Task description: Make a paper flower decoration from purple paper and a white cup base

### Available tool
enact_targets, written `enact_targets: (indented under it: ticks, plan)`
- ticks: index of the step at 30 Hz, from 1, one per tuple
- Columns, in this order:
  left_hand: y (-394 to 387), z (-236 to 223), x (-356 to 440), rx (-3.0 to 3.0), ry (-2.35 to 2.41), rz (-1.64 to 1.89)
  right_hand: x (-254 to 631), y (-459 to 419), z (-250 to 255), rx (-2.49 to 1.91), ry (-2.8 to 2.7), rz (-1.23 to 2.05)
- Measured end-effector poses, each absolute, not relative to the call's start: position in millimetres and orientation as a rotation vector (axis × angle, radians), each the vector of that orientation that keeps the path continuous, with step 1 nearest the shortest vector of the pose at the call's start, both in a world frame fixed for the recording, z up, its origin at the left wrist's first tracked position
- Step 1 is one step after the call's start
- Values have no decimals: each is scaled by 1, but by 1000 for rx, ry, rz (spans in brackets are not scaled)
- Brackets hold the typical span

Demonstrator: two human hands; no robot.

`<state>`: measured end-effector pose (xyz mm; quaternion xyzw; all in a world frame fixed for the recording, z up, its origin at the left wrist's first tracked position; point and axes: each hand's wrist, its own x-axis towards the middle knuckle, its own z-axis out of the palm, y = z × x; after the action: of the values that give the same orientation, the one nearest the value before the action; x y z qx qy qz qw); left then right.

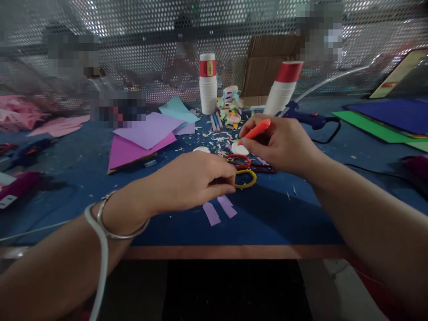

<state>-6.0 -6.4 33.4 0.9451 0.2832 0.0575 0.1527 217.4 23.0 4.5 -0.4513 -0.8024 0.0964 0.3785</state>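
Observation:
My right hand [279, 142] grips an orange-red marker [257, 131], its lower end close to a small white disc [240, 148] on the blue table. My left hand [209, 176] is closed, with thumb and fingertips drawn together; whatever lies between them is hidden. Right against its fingers is a yellow loop handle [246, 185], which looks like part of scissors. A red loop handle [241, 156] lies just behind. Two purple paper strips [211, 215] rest below the left hand. Partly behind that hand is another white disc [201, 149].
Paper scraps litter the middle. Stacked paper cups [208, 96] stand behind, and a second cup stack [282, 91] leans at the right. Purple sheets [149, 129] lie left. A blue glue gun [302, 117] with its cable is right. The table edge [234, 252] runs along the front.

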Motion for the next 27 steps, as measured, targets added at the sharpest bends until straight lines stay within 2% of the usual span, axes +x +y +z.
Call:
enact_targets:
  ticks: [4,10,13,19,27]
  plan:
    - [-30,25,-9,2855,877,165,219,7,4,-1094,-1912,459]
    - [-78,-28,-4,3086,875,392,210,-31,-8,-1052,-1678,860]
    - [-91,-40,0,3171,877,428,199,-42,-17,-1065,-1686,983]
    - [-105,-43,4,3163,868,279,189,-51,-26,-1112,-1838,929]
    - [-120,-80,8,2876,1219,407,187,-50,-28,-1103,-1946,817]
